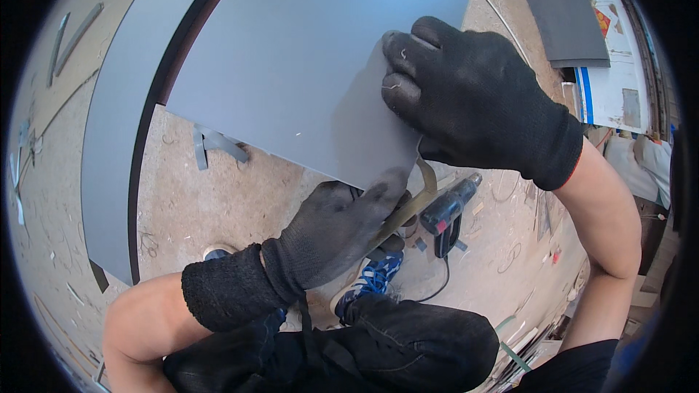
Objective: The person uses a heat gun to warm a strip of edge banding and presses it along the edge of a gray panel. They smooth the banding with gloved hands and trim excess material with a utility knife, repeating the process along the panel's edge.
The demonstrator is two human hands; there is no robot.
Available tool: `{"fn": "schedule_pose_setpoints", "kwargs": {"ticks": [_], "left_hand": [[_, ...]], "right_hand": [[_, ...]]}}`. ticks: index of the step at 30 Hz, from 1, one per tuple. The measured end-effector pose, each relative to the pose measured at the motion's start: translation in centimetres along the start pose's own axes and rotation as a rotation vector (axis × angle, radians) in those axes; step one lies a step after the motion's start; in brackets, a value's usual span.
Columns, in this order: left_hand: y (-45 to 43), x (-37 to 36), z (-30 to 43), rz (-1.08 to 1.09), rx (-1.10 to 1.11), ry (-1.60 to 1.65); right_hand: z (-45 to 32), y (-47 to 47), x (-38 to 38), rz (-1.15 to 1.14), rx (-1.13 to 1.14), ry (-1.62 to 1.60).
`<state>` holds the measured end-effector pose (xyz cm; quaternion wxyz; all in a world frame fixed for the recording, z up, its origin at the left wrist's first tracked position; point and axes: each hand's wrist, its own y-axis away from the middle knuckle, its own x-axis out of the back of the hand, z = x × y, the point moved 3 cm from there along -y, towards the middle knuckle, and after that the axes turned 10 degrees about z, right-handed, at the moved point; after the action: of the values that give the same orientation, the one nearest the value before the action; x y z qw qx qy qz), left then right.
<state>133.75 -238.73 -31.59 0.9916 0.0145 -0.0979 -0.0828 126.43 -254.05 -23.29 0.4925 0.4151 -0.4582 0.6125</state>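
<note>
A smooth grey panel is held in front of me, its near corner pointing toward my legs. My left hand, in a dark knit work glove, grips that corner with the thumb on the top face and fingers underneath. My right hand, gloved in black, is curled over the right edge, its knuckles above the face. What lies under its palm is hidden. A thin, flexible olive-grey edge-banding strip hangs loose from the right edge, kinks, and runs down beside my left hand.
A heat gun with a cord lies on the littered floor by my shoe. Another long grey panel with a dark edge is at the left. Strip offcuts lie below the panel. Dark grey boards rest at the upper right.
</note>
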Motion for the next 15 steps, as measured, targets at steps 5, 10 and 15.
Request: {"fn": "schedule_pose_setpoints", "kwargs": {"ticks": [5, 10, 15], "left_hand": [[-0.2, 0.0, 0.0, -0.068, 0.198, 0.181], [-0.1, 0.4, 0.4, -0.037, 0.047, -0.054], [-0.5, 0.8, 0.7, -0.075, 0.089, -0.075]], "right_hand": [[0.0, -0.2, 0.4, -0.035, -0.009, 0.041], [0.0, 0.0, 0.2, 0.002, -0.036, -0.040], [0.1, 0.1, 0.2, -0.011, 0.028, -0.009]]}}
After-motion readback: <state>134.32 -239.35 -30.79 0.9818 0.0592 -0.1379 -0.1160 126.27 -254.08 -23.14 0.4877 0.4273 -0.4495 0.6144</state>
